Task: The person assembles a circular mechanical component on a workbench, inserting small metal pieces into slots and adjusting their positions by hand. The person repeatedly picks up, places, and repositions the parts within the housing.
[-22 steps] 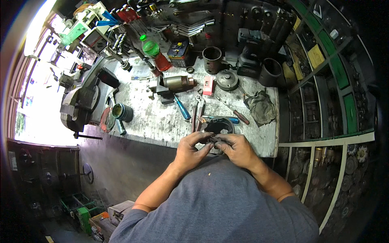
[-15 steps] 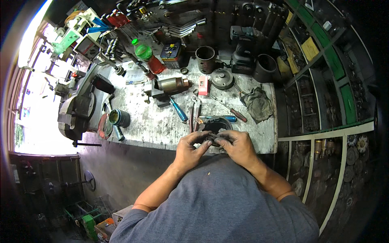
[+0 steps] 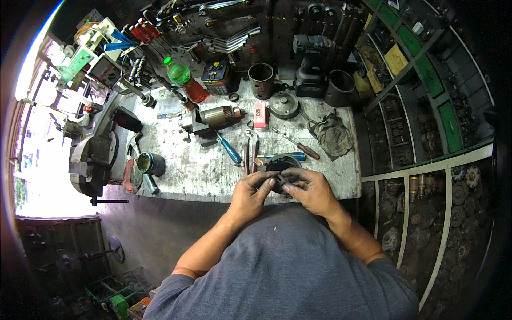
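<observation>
Thumb and fingers on both the left hand [image 3: 249, 191] and right hand [image 3: 309, 189] are pinching a small dark part [image 3: 278, 182], can't really tell what it is. It's right by the near side of a dark round housing [image 3: 291, 159], no idea if they touch. Reddish-handled pliers [image 3: 247, 153] lie just past that on the grubby bench [image 3: 197, 173], blue screwdriver [image 3: 230, 150] beside them, crumpled rag [image 3: 333, 136] off right.

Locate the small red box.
In the head view, the red box lies on the workbench, right of the copper-tipped cylinder, left of the round metal cover.
</observation>
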`<state>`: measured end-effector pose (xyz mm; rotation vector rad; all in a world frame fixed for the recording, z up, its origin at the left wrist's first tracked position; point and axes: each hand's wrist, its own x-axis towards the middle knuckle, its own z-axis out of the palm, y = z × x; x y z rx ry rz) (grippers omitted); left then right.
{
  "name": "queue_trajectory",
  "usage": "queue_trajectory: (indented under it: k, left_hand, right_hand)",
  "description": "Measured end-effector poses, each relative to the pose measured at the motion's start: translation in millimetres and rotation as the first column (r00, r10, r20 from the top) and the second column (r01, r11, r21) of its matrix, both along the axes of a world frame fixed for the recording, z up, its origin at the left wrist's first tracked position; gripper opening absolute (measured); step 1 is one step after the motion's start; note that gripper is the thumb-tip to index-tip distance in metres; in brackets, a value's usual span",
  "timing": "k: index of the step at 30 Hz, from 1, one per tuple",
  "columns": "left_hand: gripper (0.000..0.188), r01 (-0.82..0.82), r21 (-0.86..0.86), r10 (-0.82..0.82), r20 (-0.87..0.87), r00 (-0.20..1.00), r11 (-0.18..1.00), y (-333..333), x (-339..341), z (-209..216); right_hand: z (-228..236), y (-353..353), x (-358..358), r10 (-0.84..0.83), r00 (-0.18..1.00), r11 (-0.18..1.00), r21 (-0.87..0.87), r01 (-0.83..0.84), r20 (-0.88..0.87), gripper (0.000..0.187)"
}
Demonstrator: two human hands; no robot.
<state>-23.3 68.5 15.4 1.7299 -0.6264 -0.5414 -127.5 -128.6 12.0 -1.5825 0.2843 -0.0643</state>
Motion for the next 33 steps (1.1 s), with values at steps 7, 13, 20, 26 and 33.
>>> queue_trajectory:
  k: [7,13,20,26,33]
  left_hand:
    - [0.031,0.006,-0.103,-0.029,-0.222,0.975,0.995,-1,1,0]
    - [0.026,-0.058,-0.118,0.027,-0.246,0.969,0.991,-1,1,-1]
    - [0.027,-0.152,-0.21,0.035,-0.475,0.879,0.966,-6,3,-8]
    - [0.025,-0.267,-0.279,0.068,-0.563,0.824,0.922,-9,5,-8]
    - [0.026,-0.175,0.003,0.175,0.048,0.983,0.985,-13,9,7]
  right_hand:
    - [5,-6,4,-0.011,1.0,0.999,0.041,0.011,0.0,0.028]
    - [8,-1,5,0.0,1.0,0.97,0.244,-0.001,0.003,0.032]
    - [12,2,1,0.034,0.999,0.97,0.242,-0.027,-0.021,0.038]
    - [5,5,0,0.018,0.999,0.997,0.076,-0.02,0.031,0.035]
    - [5,-2,-3,-0.086,0.996,0.992,-0.097,0.087,0.018,0.031]
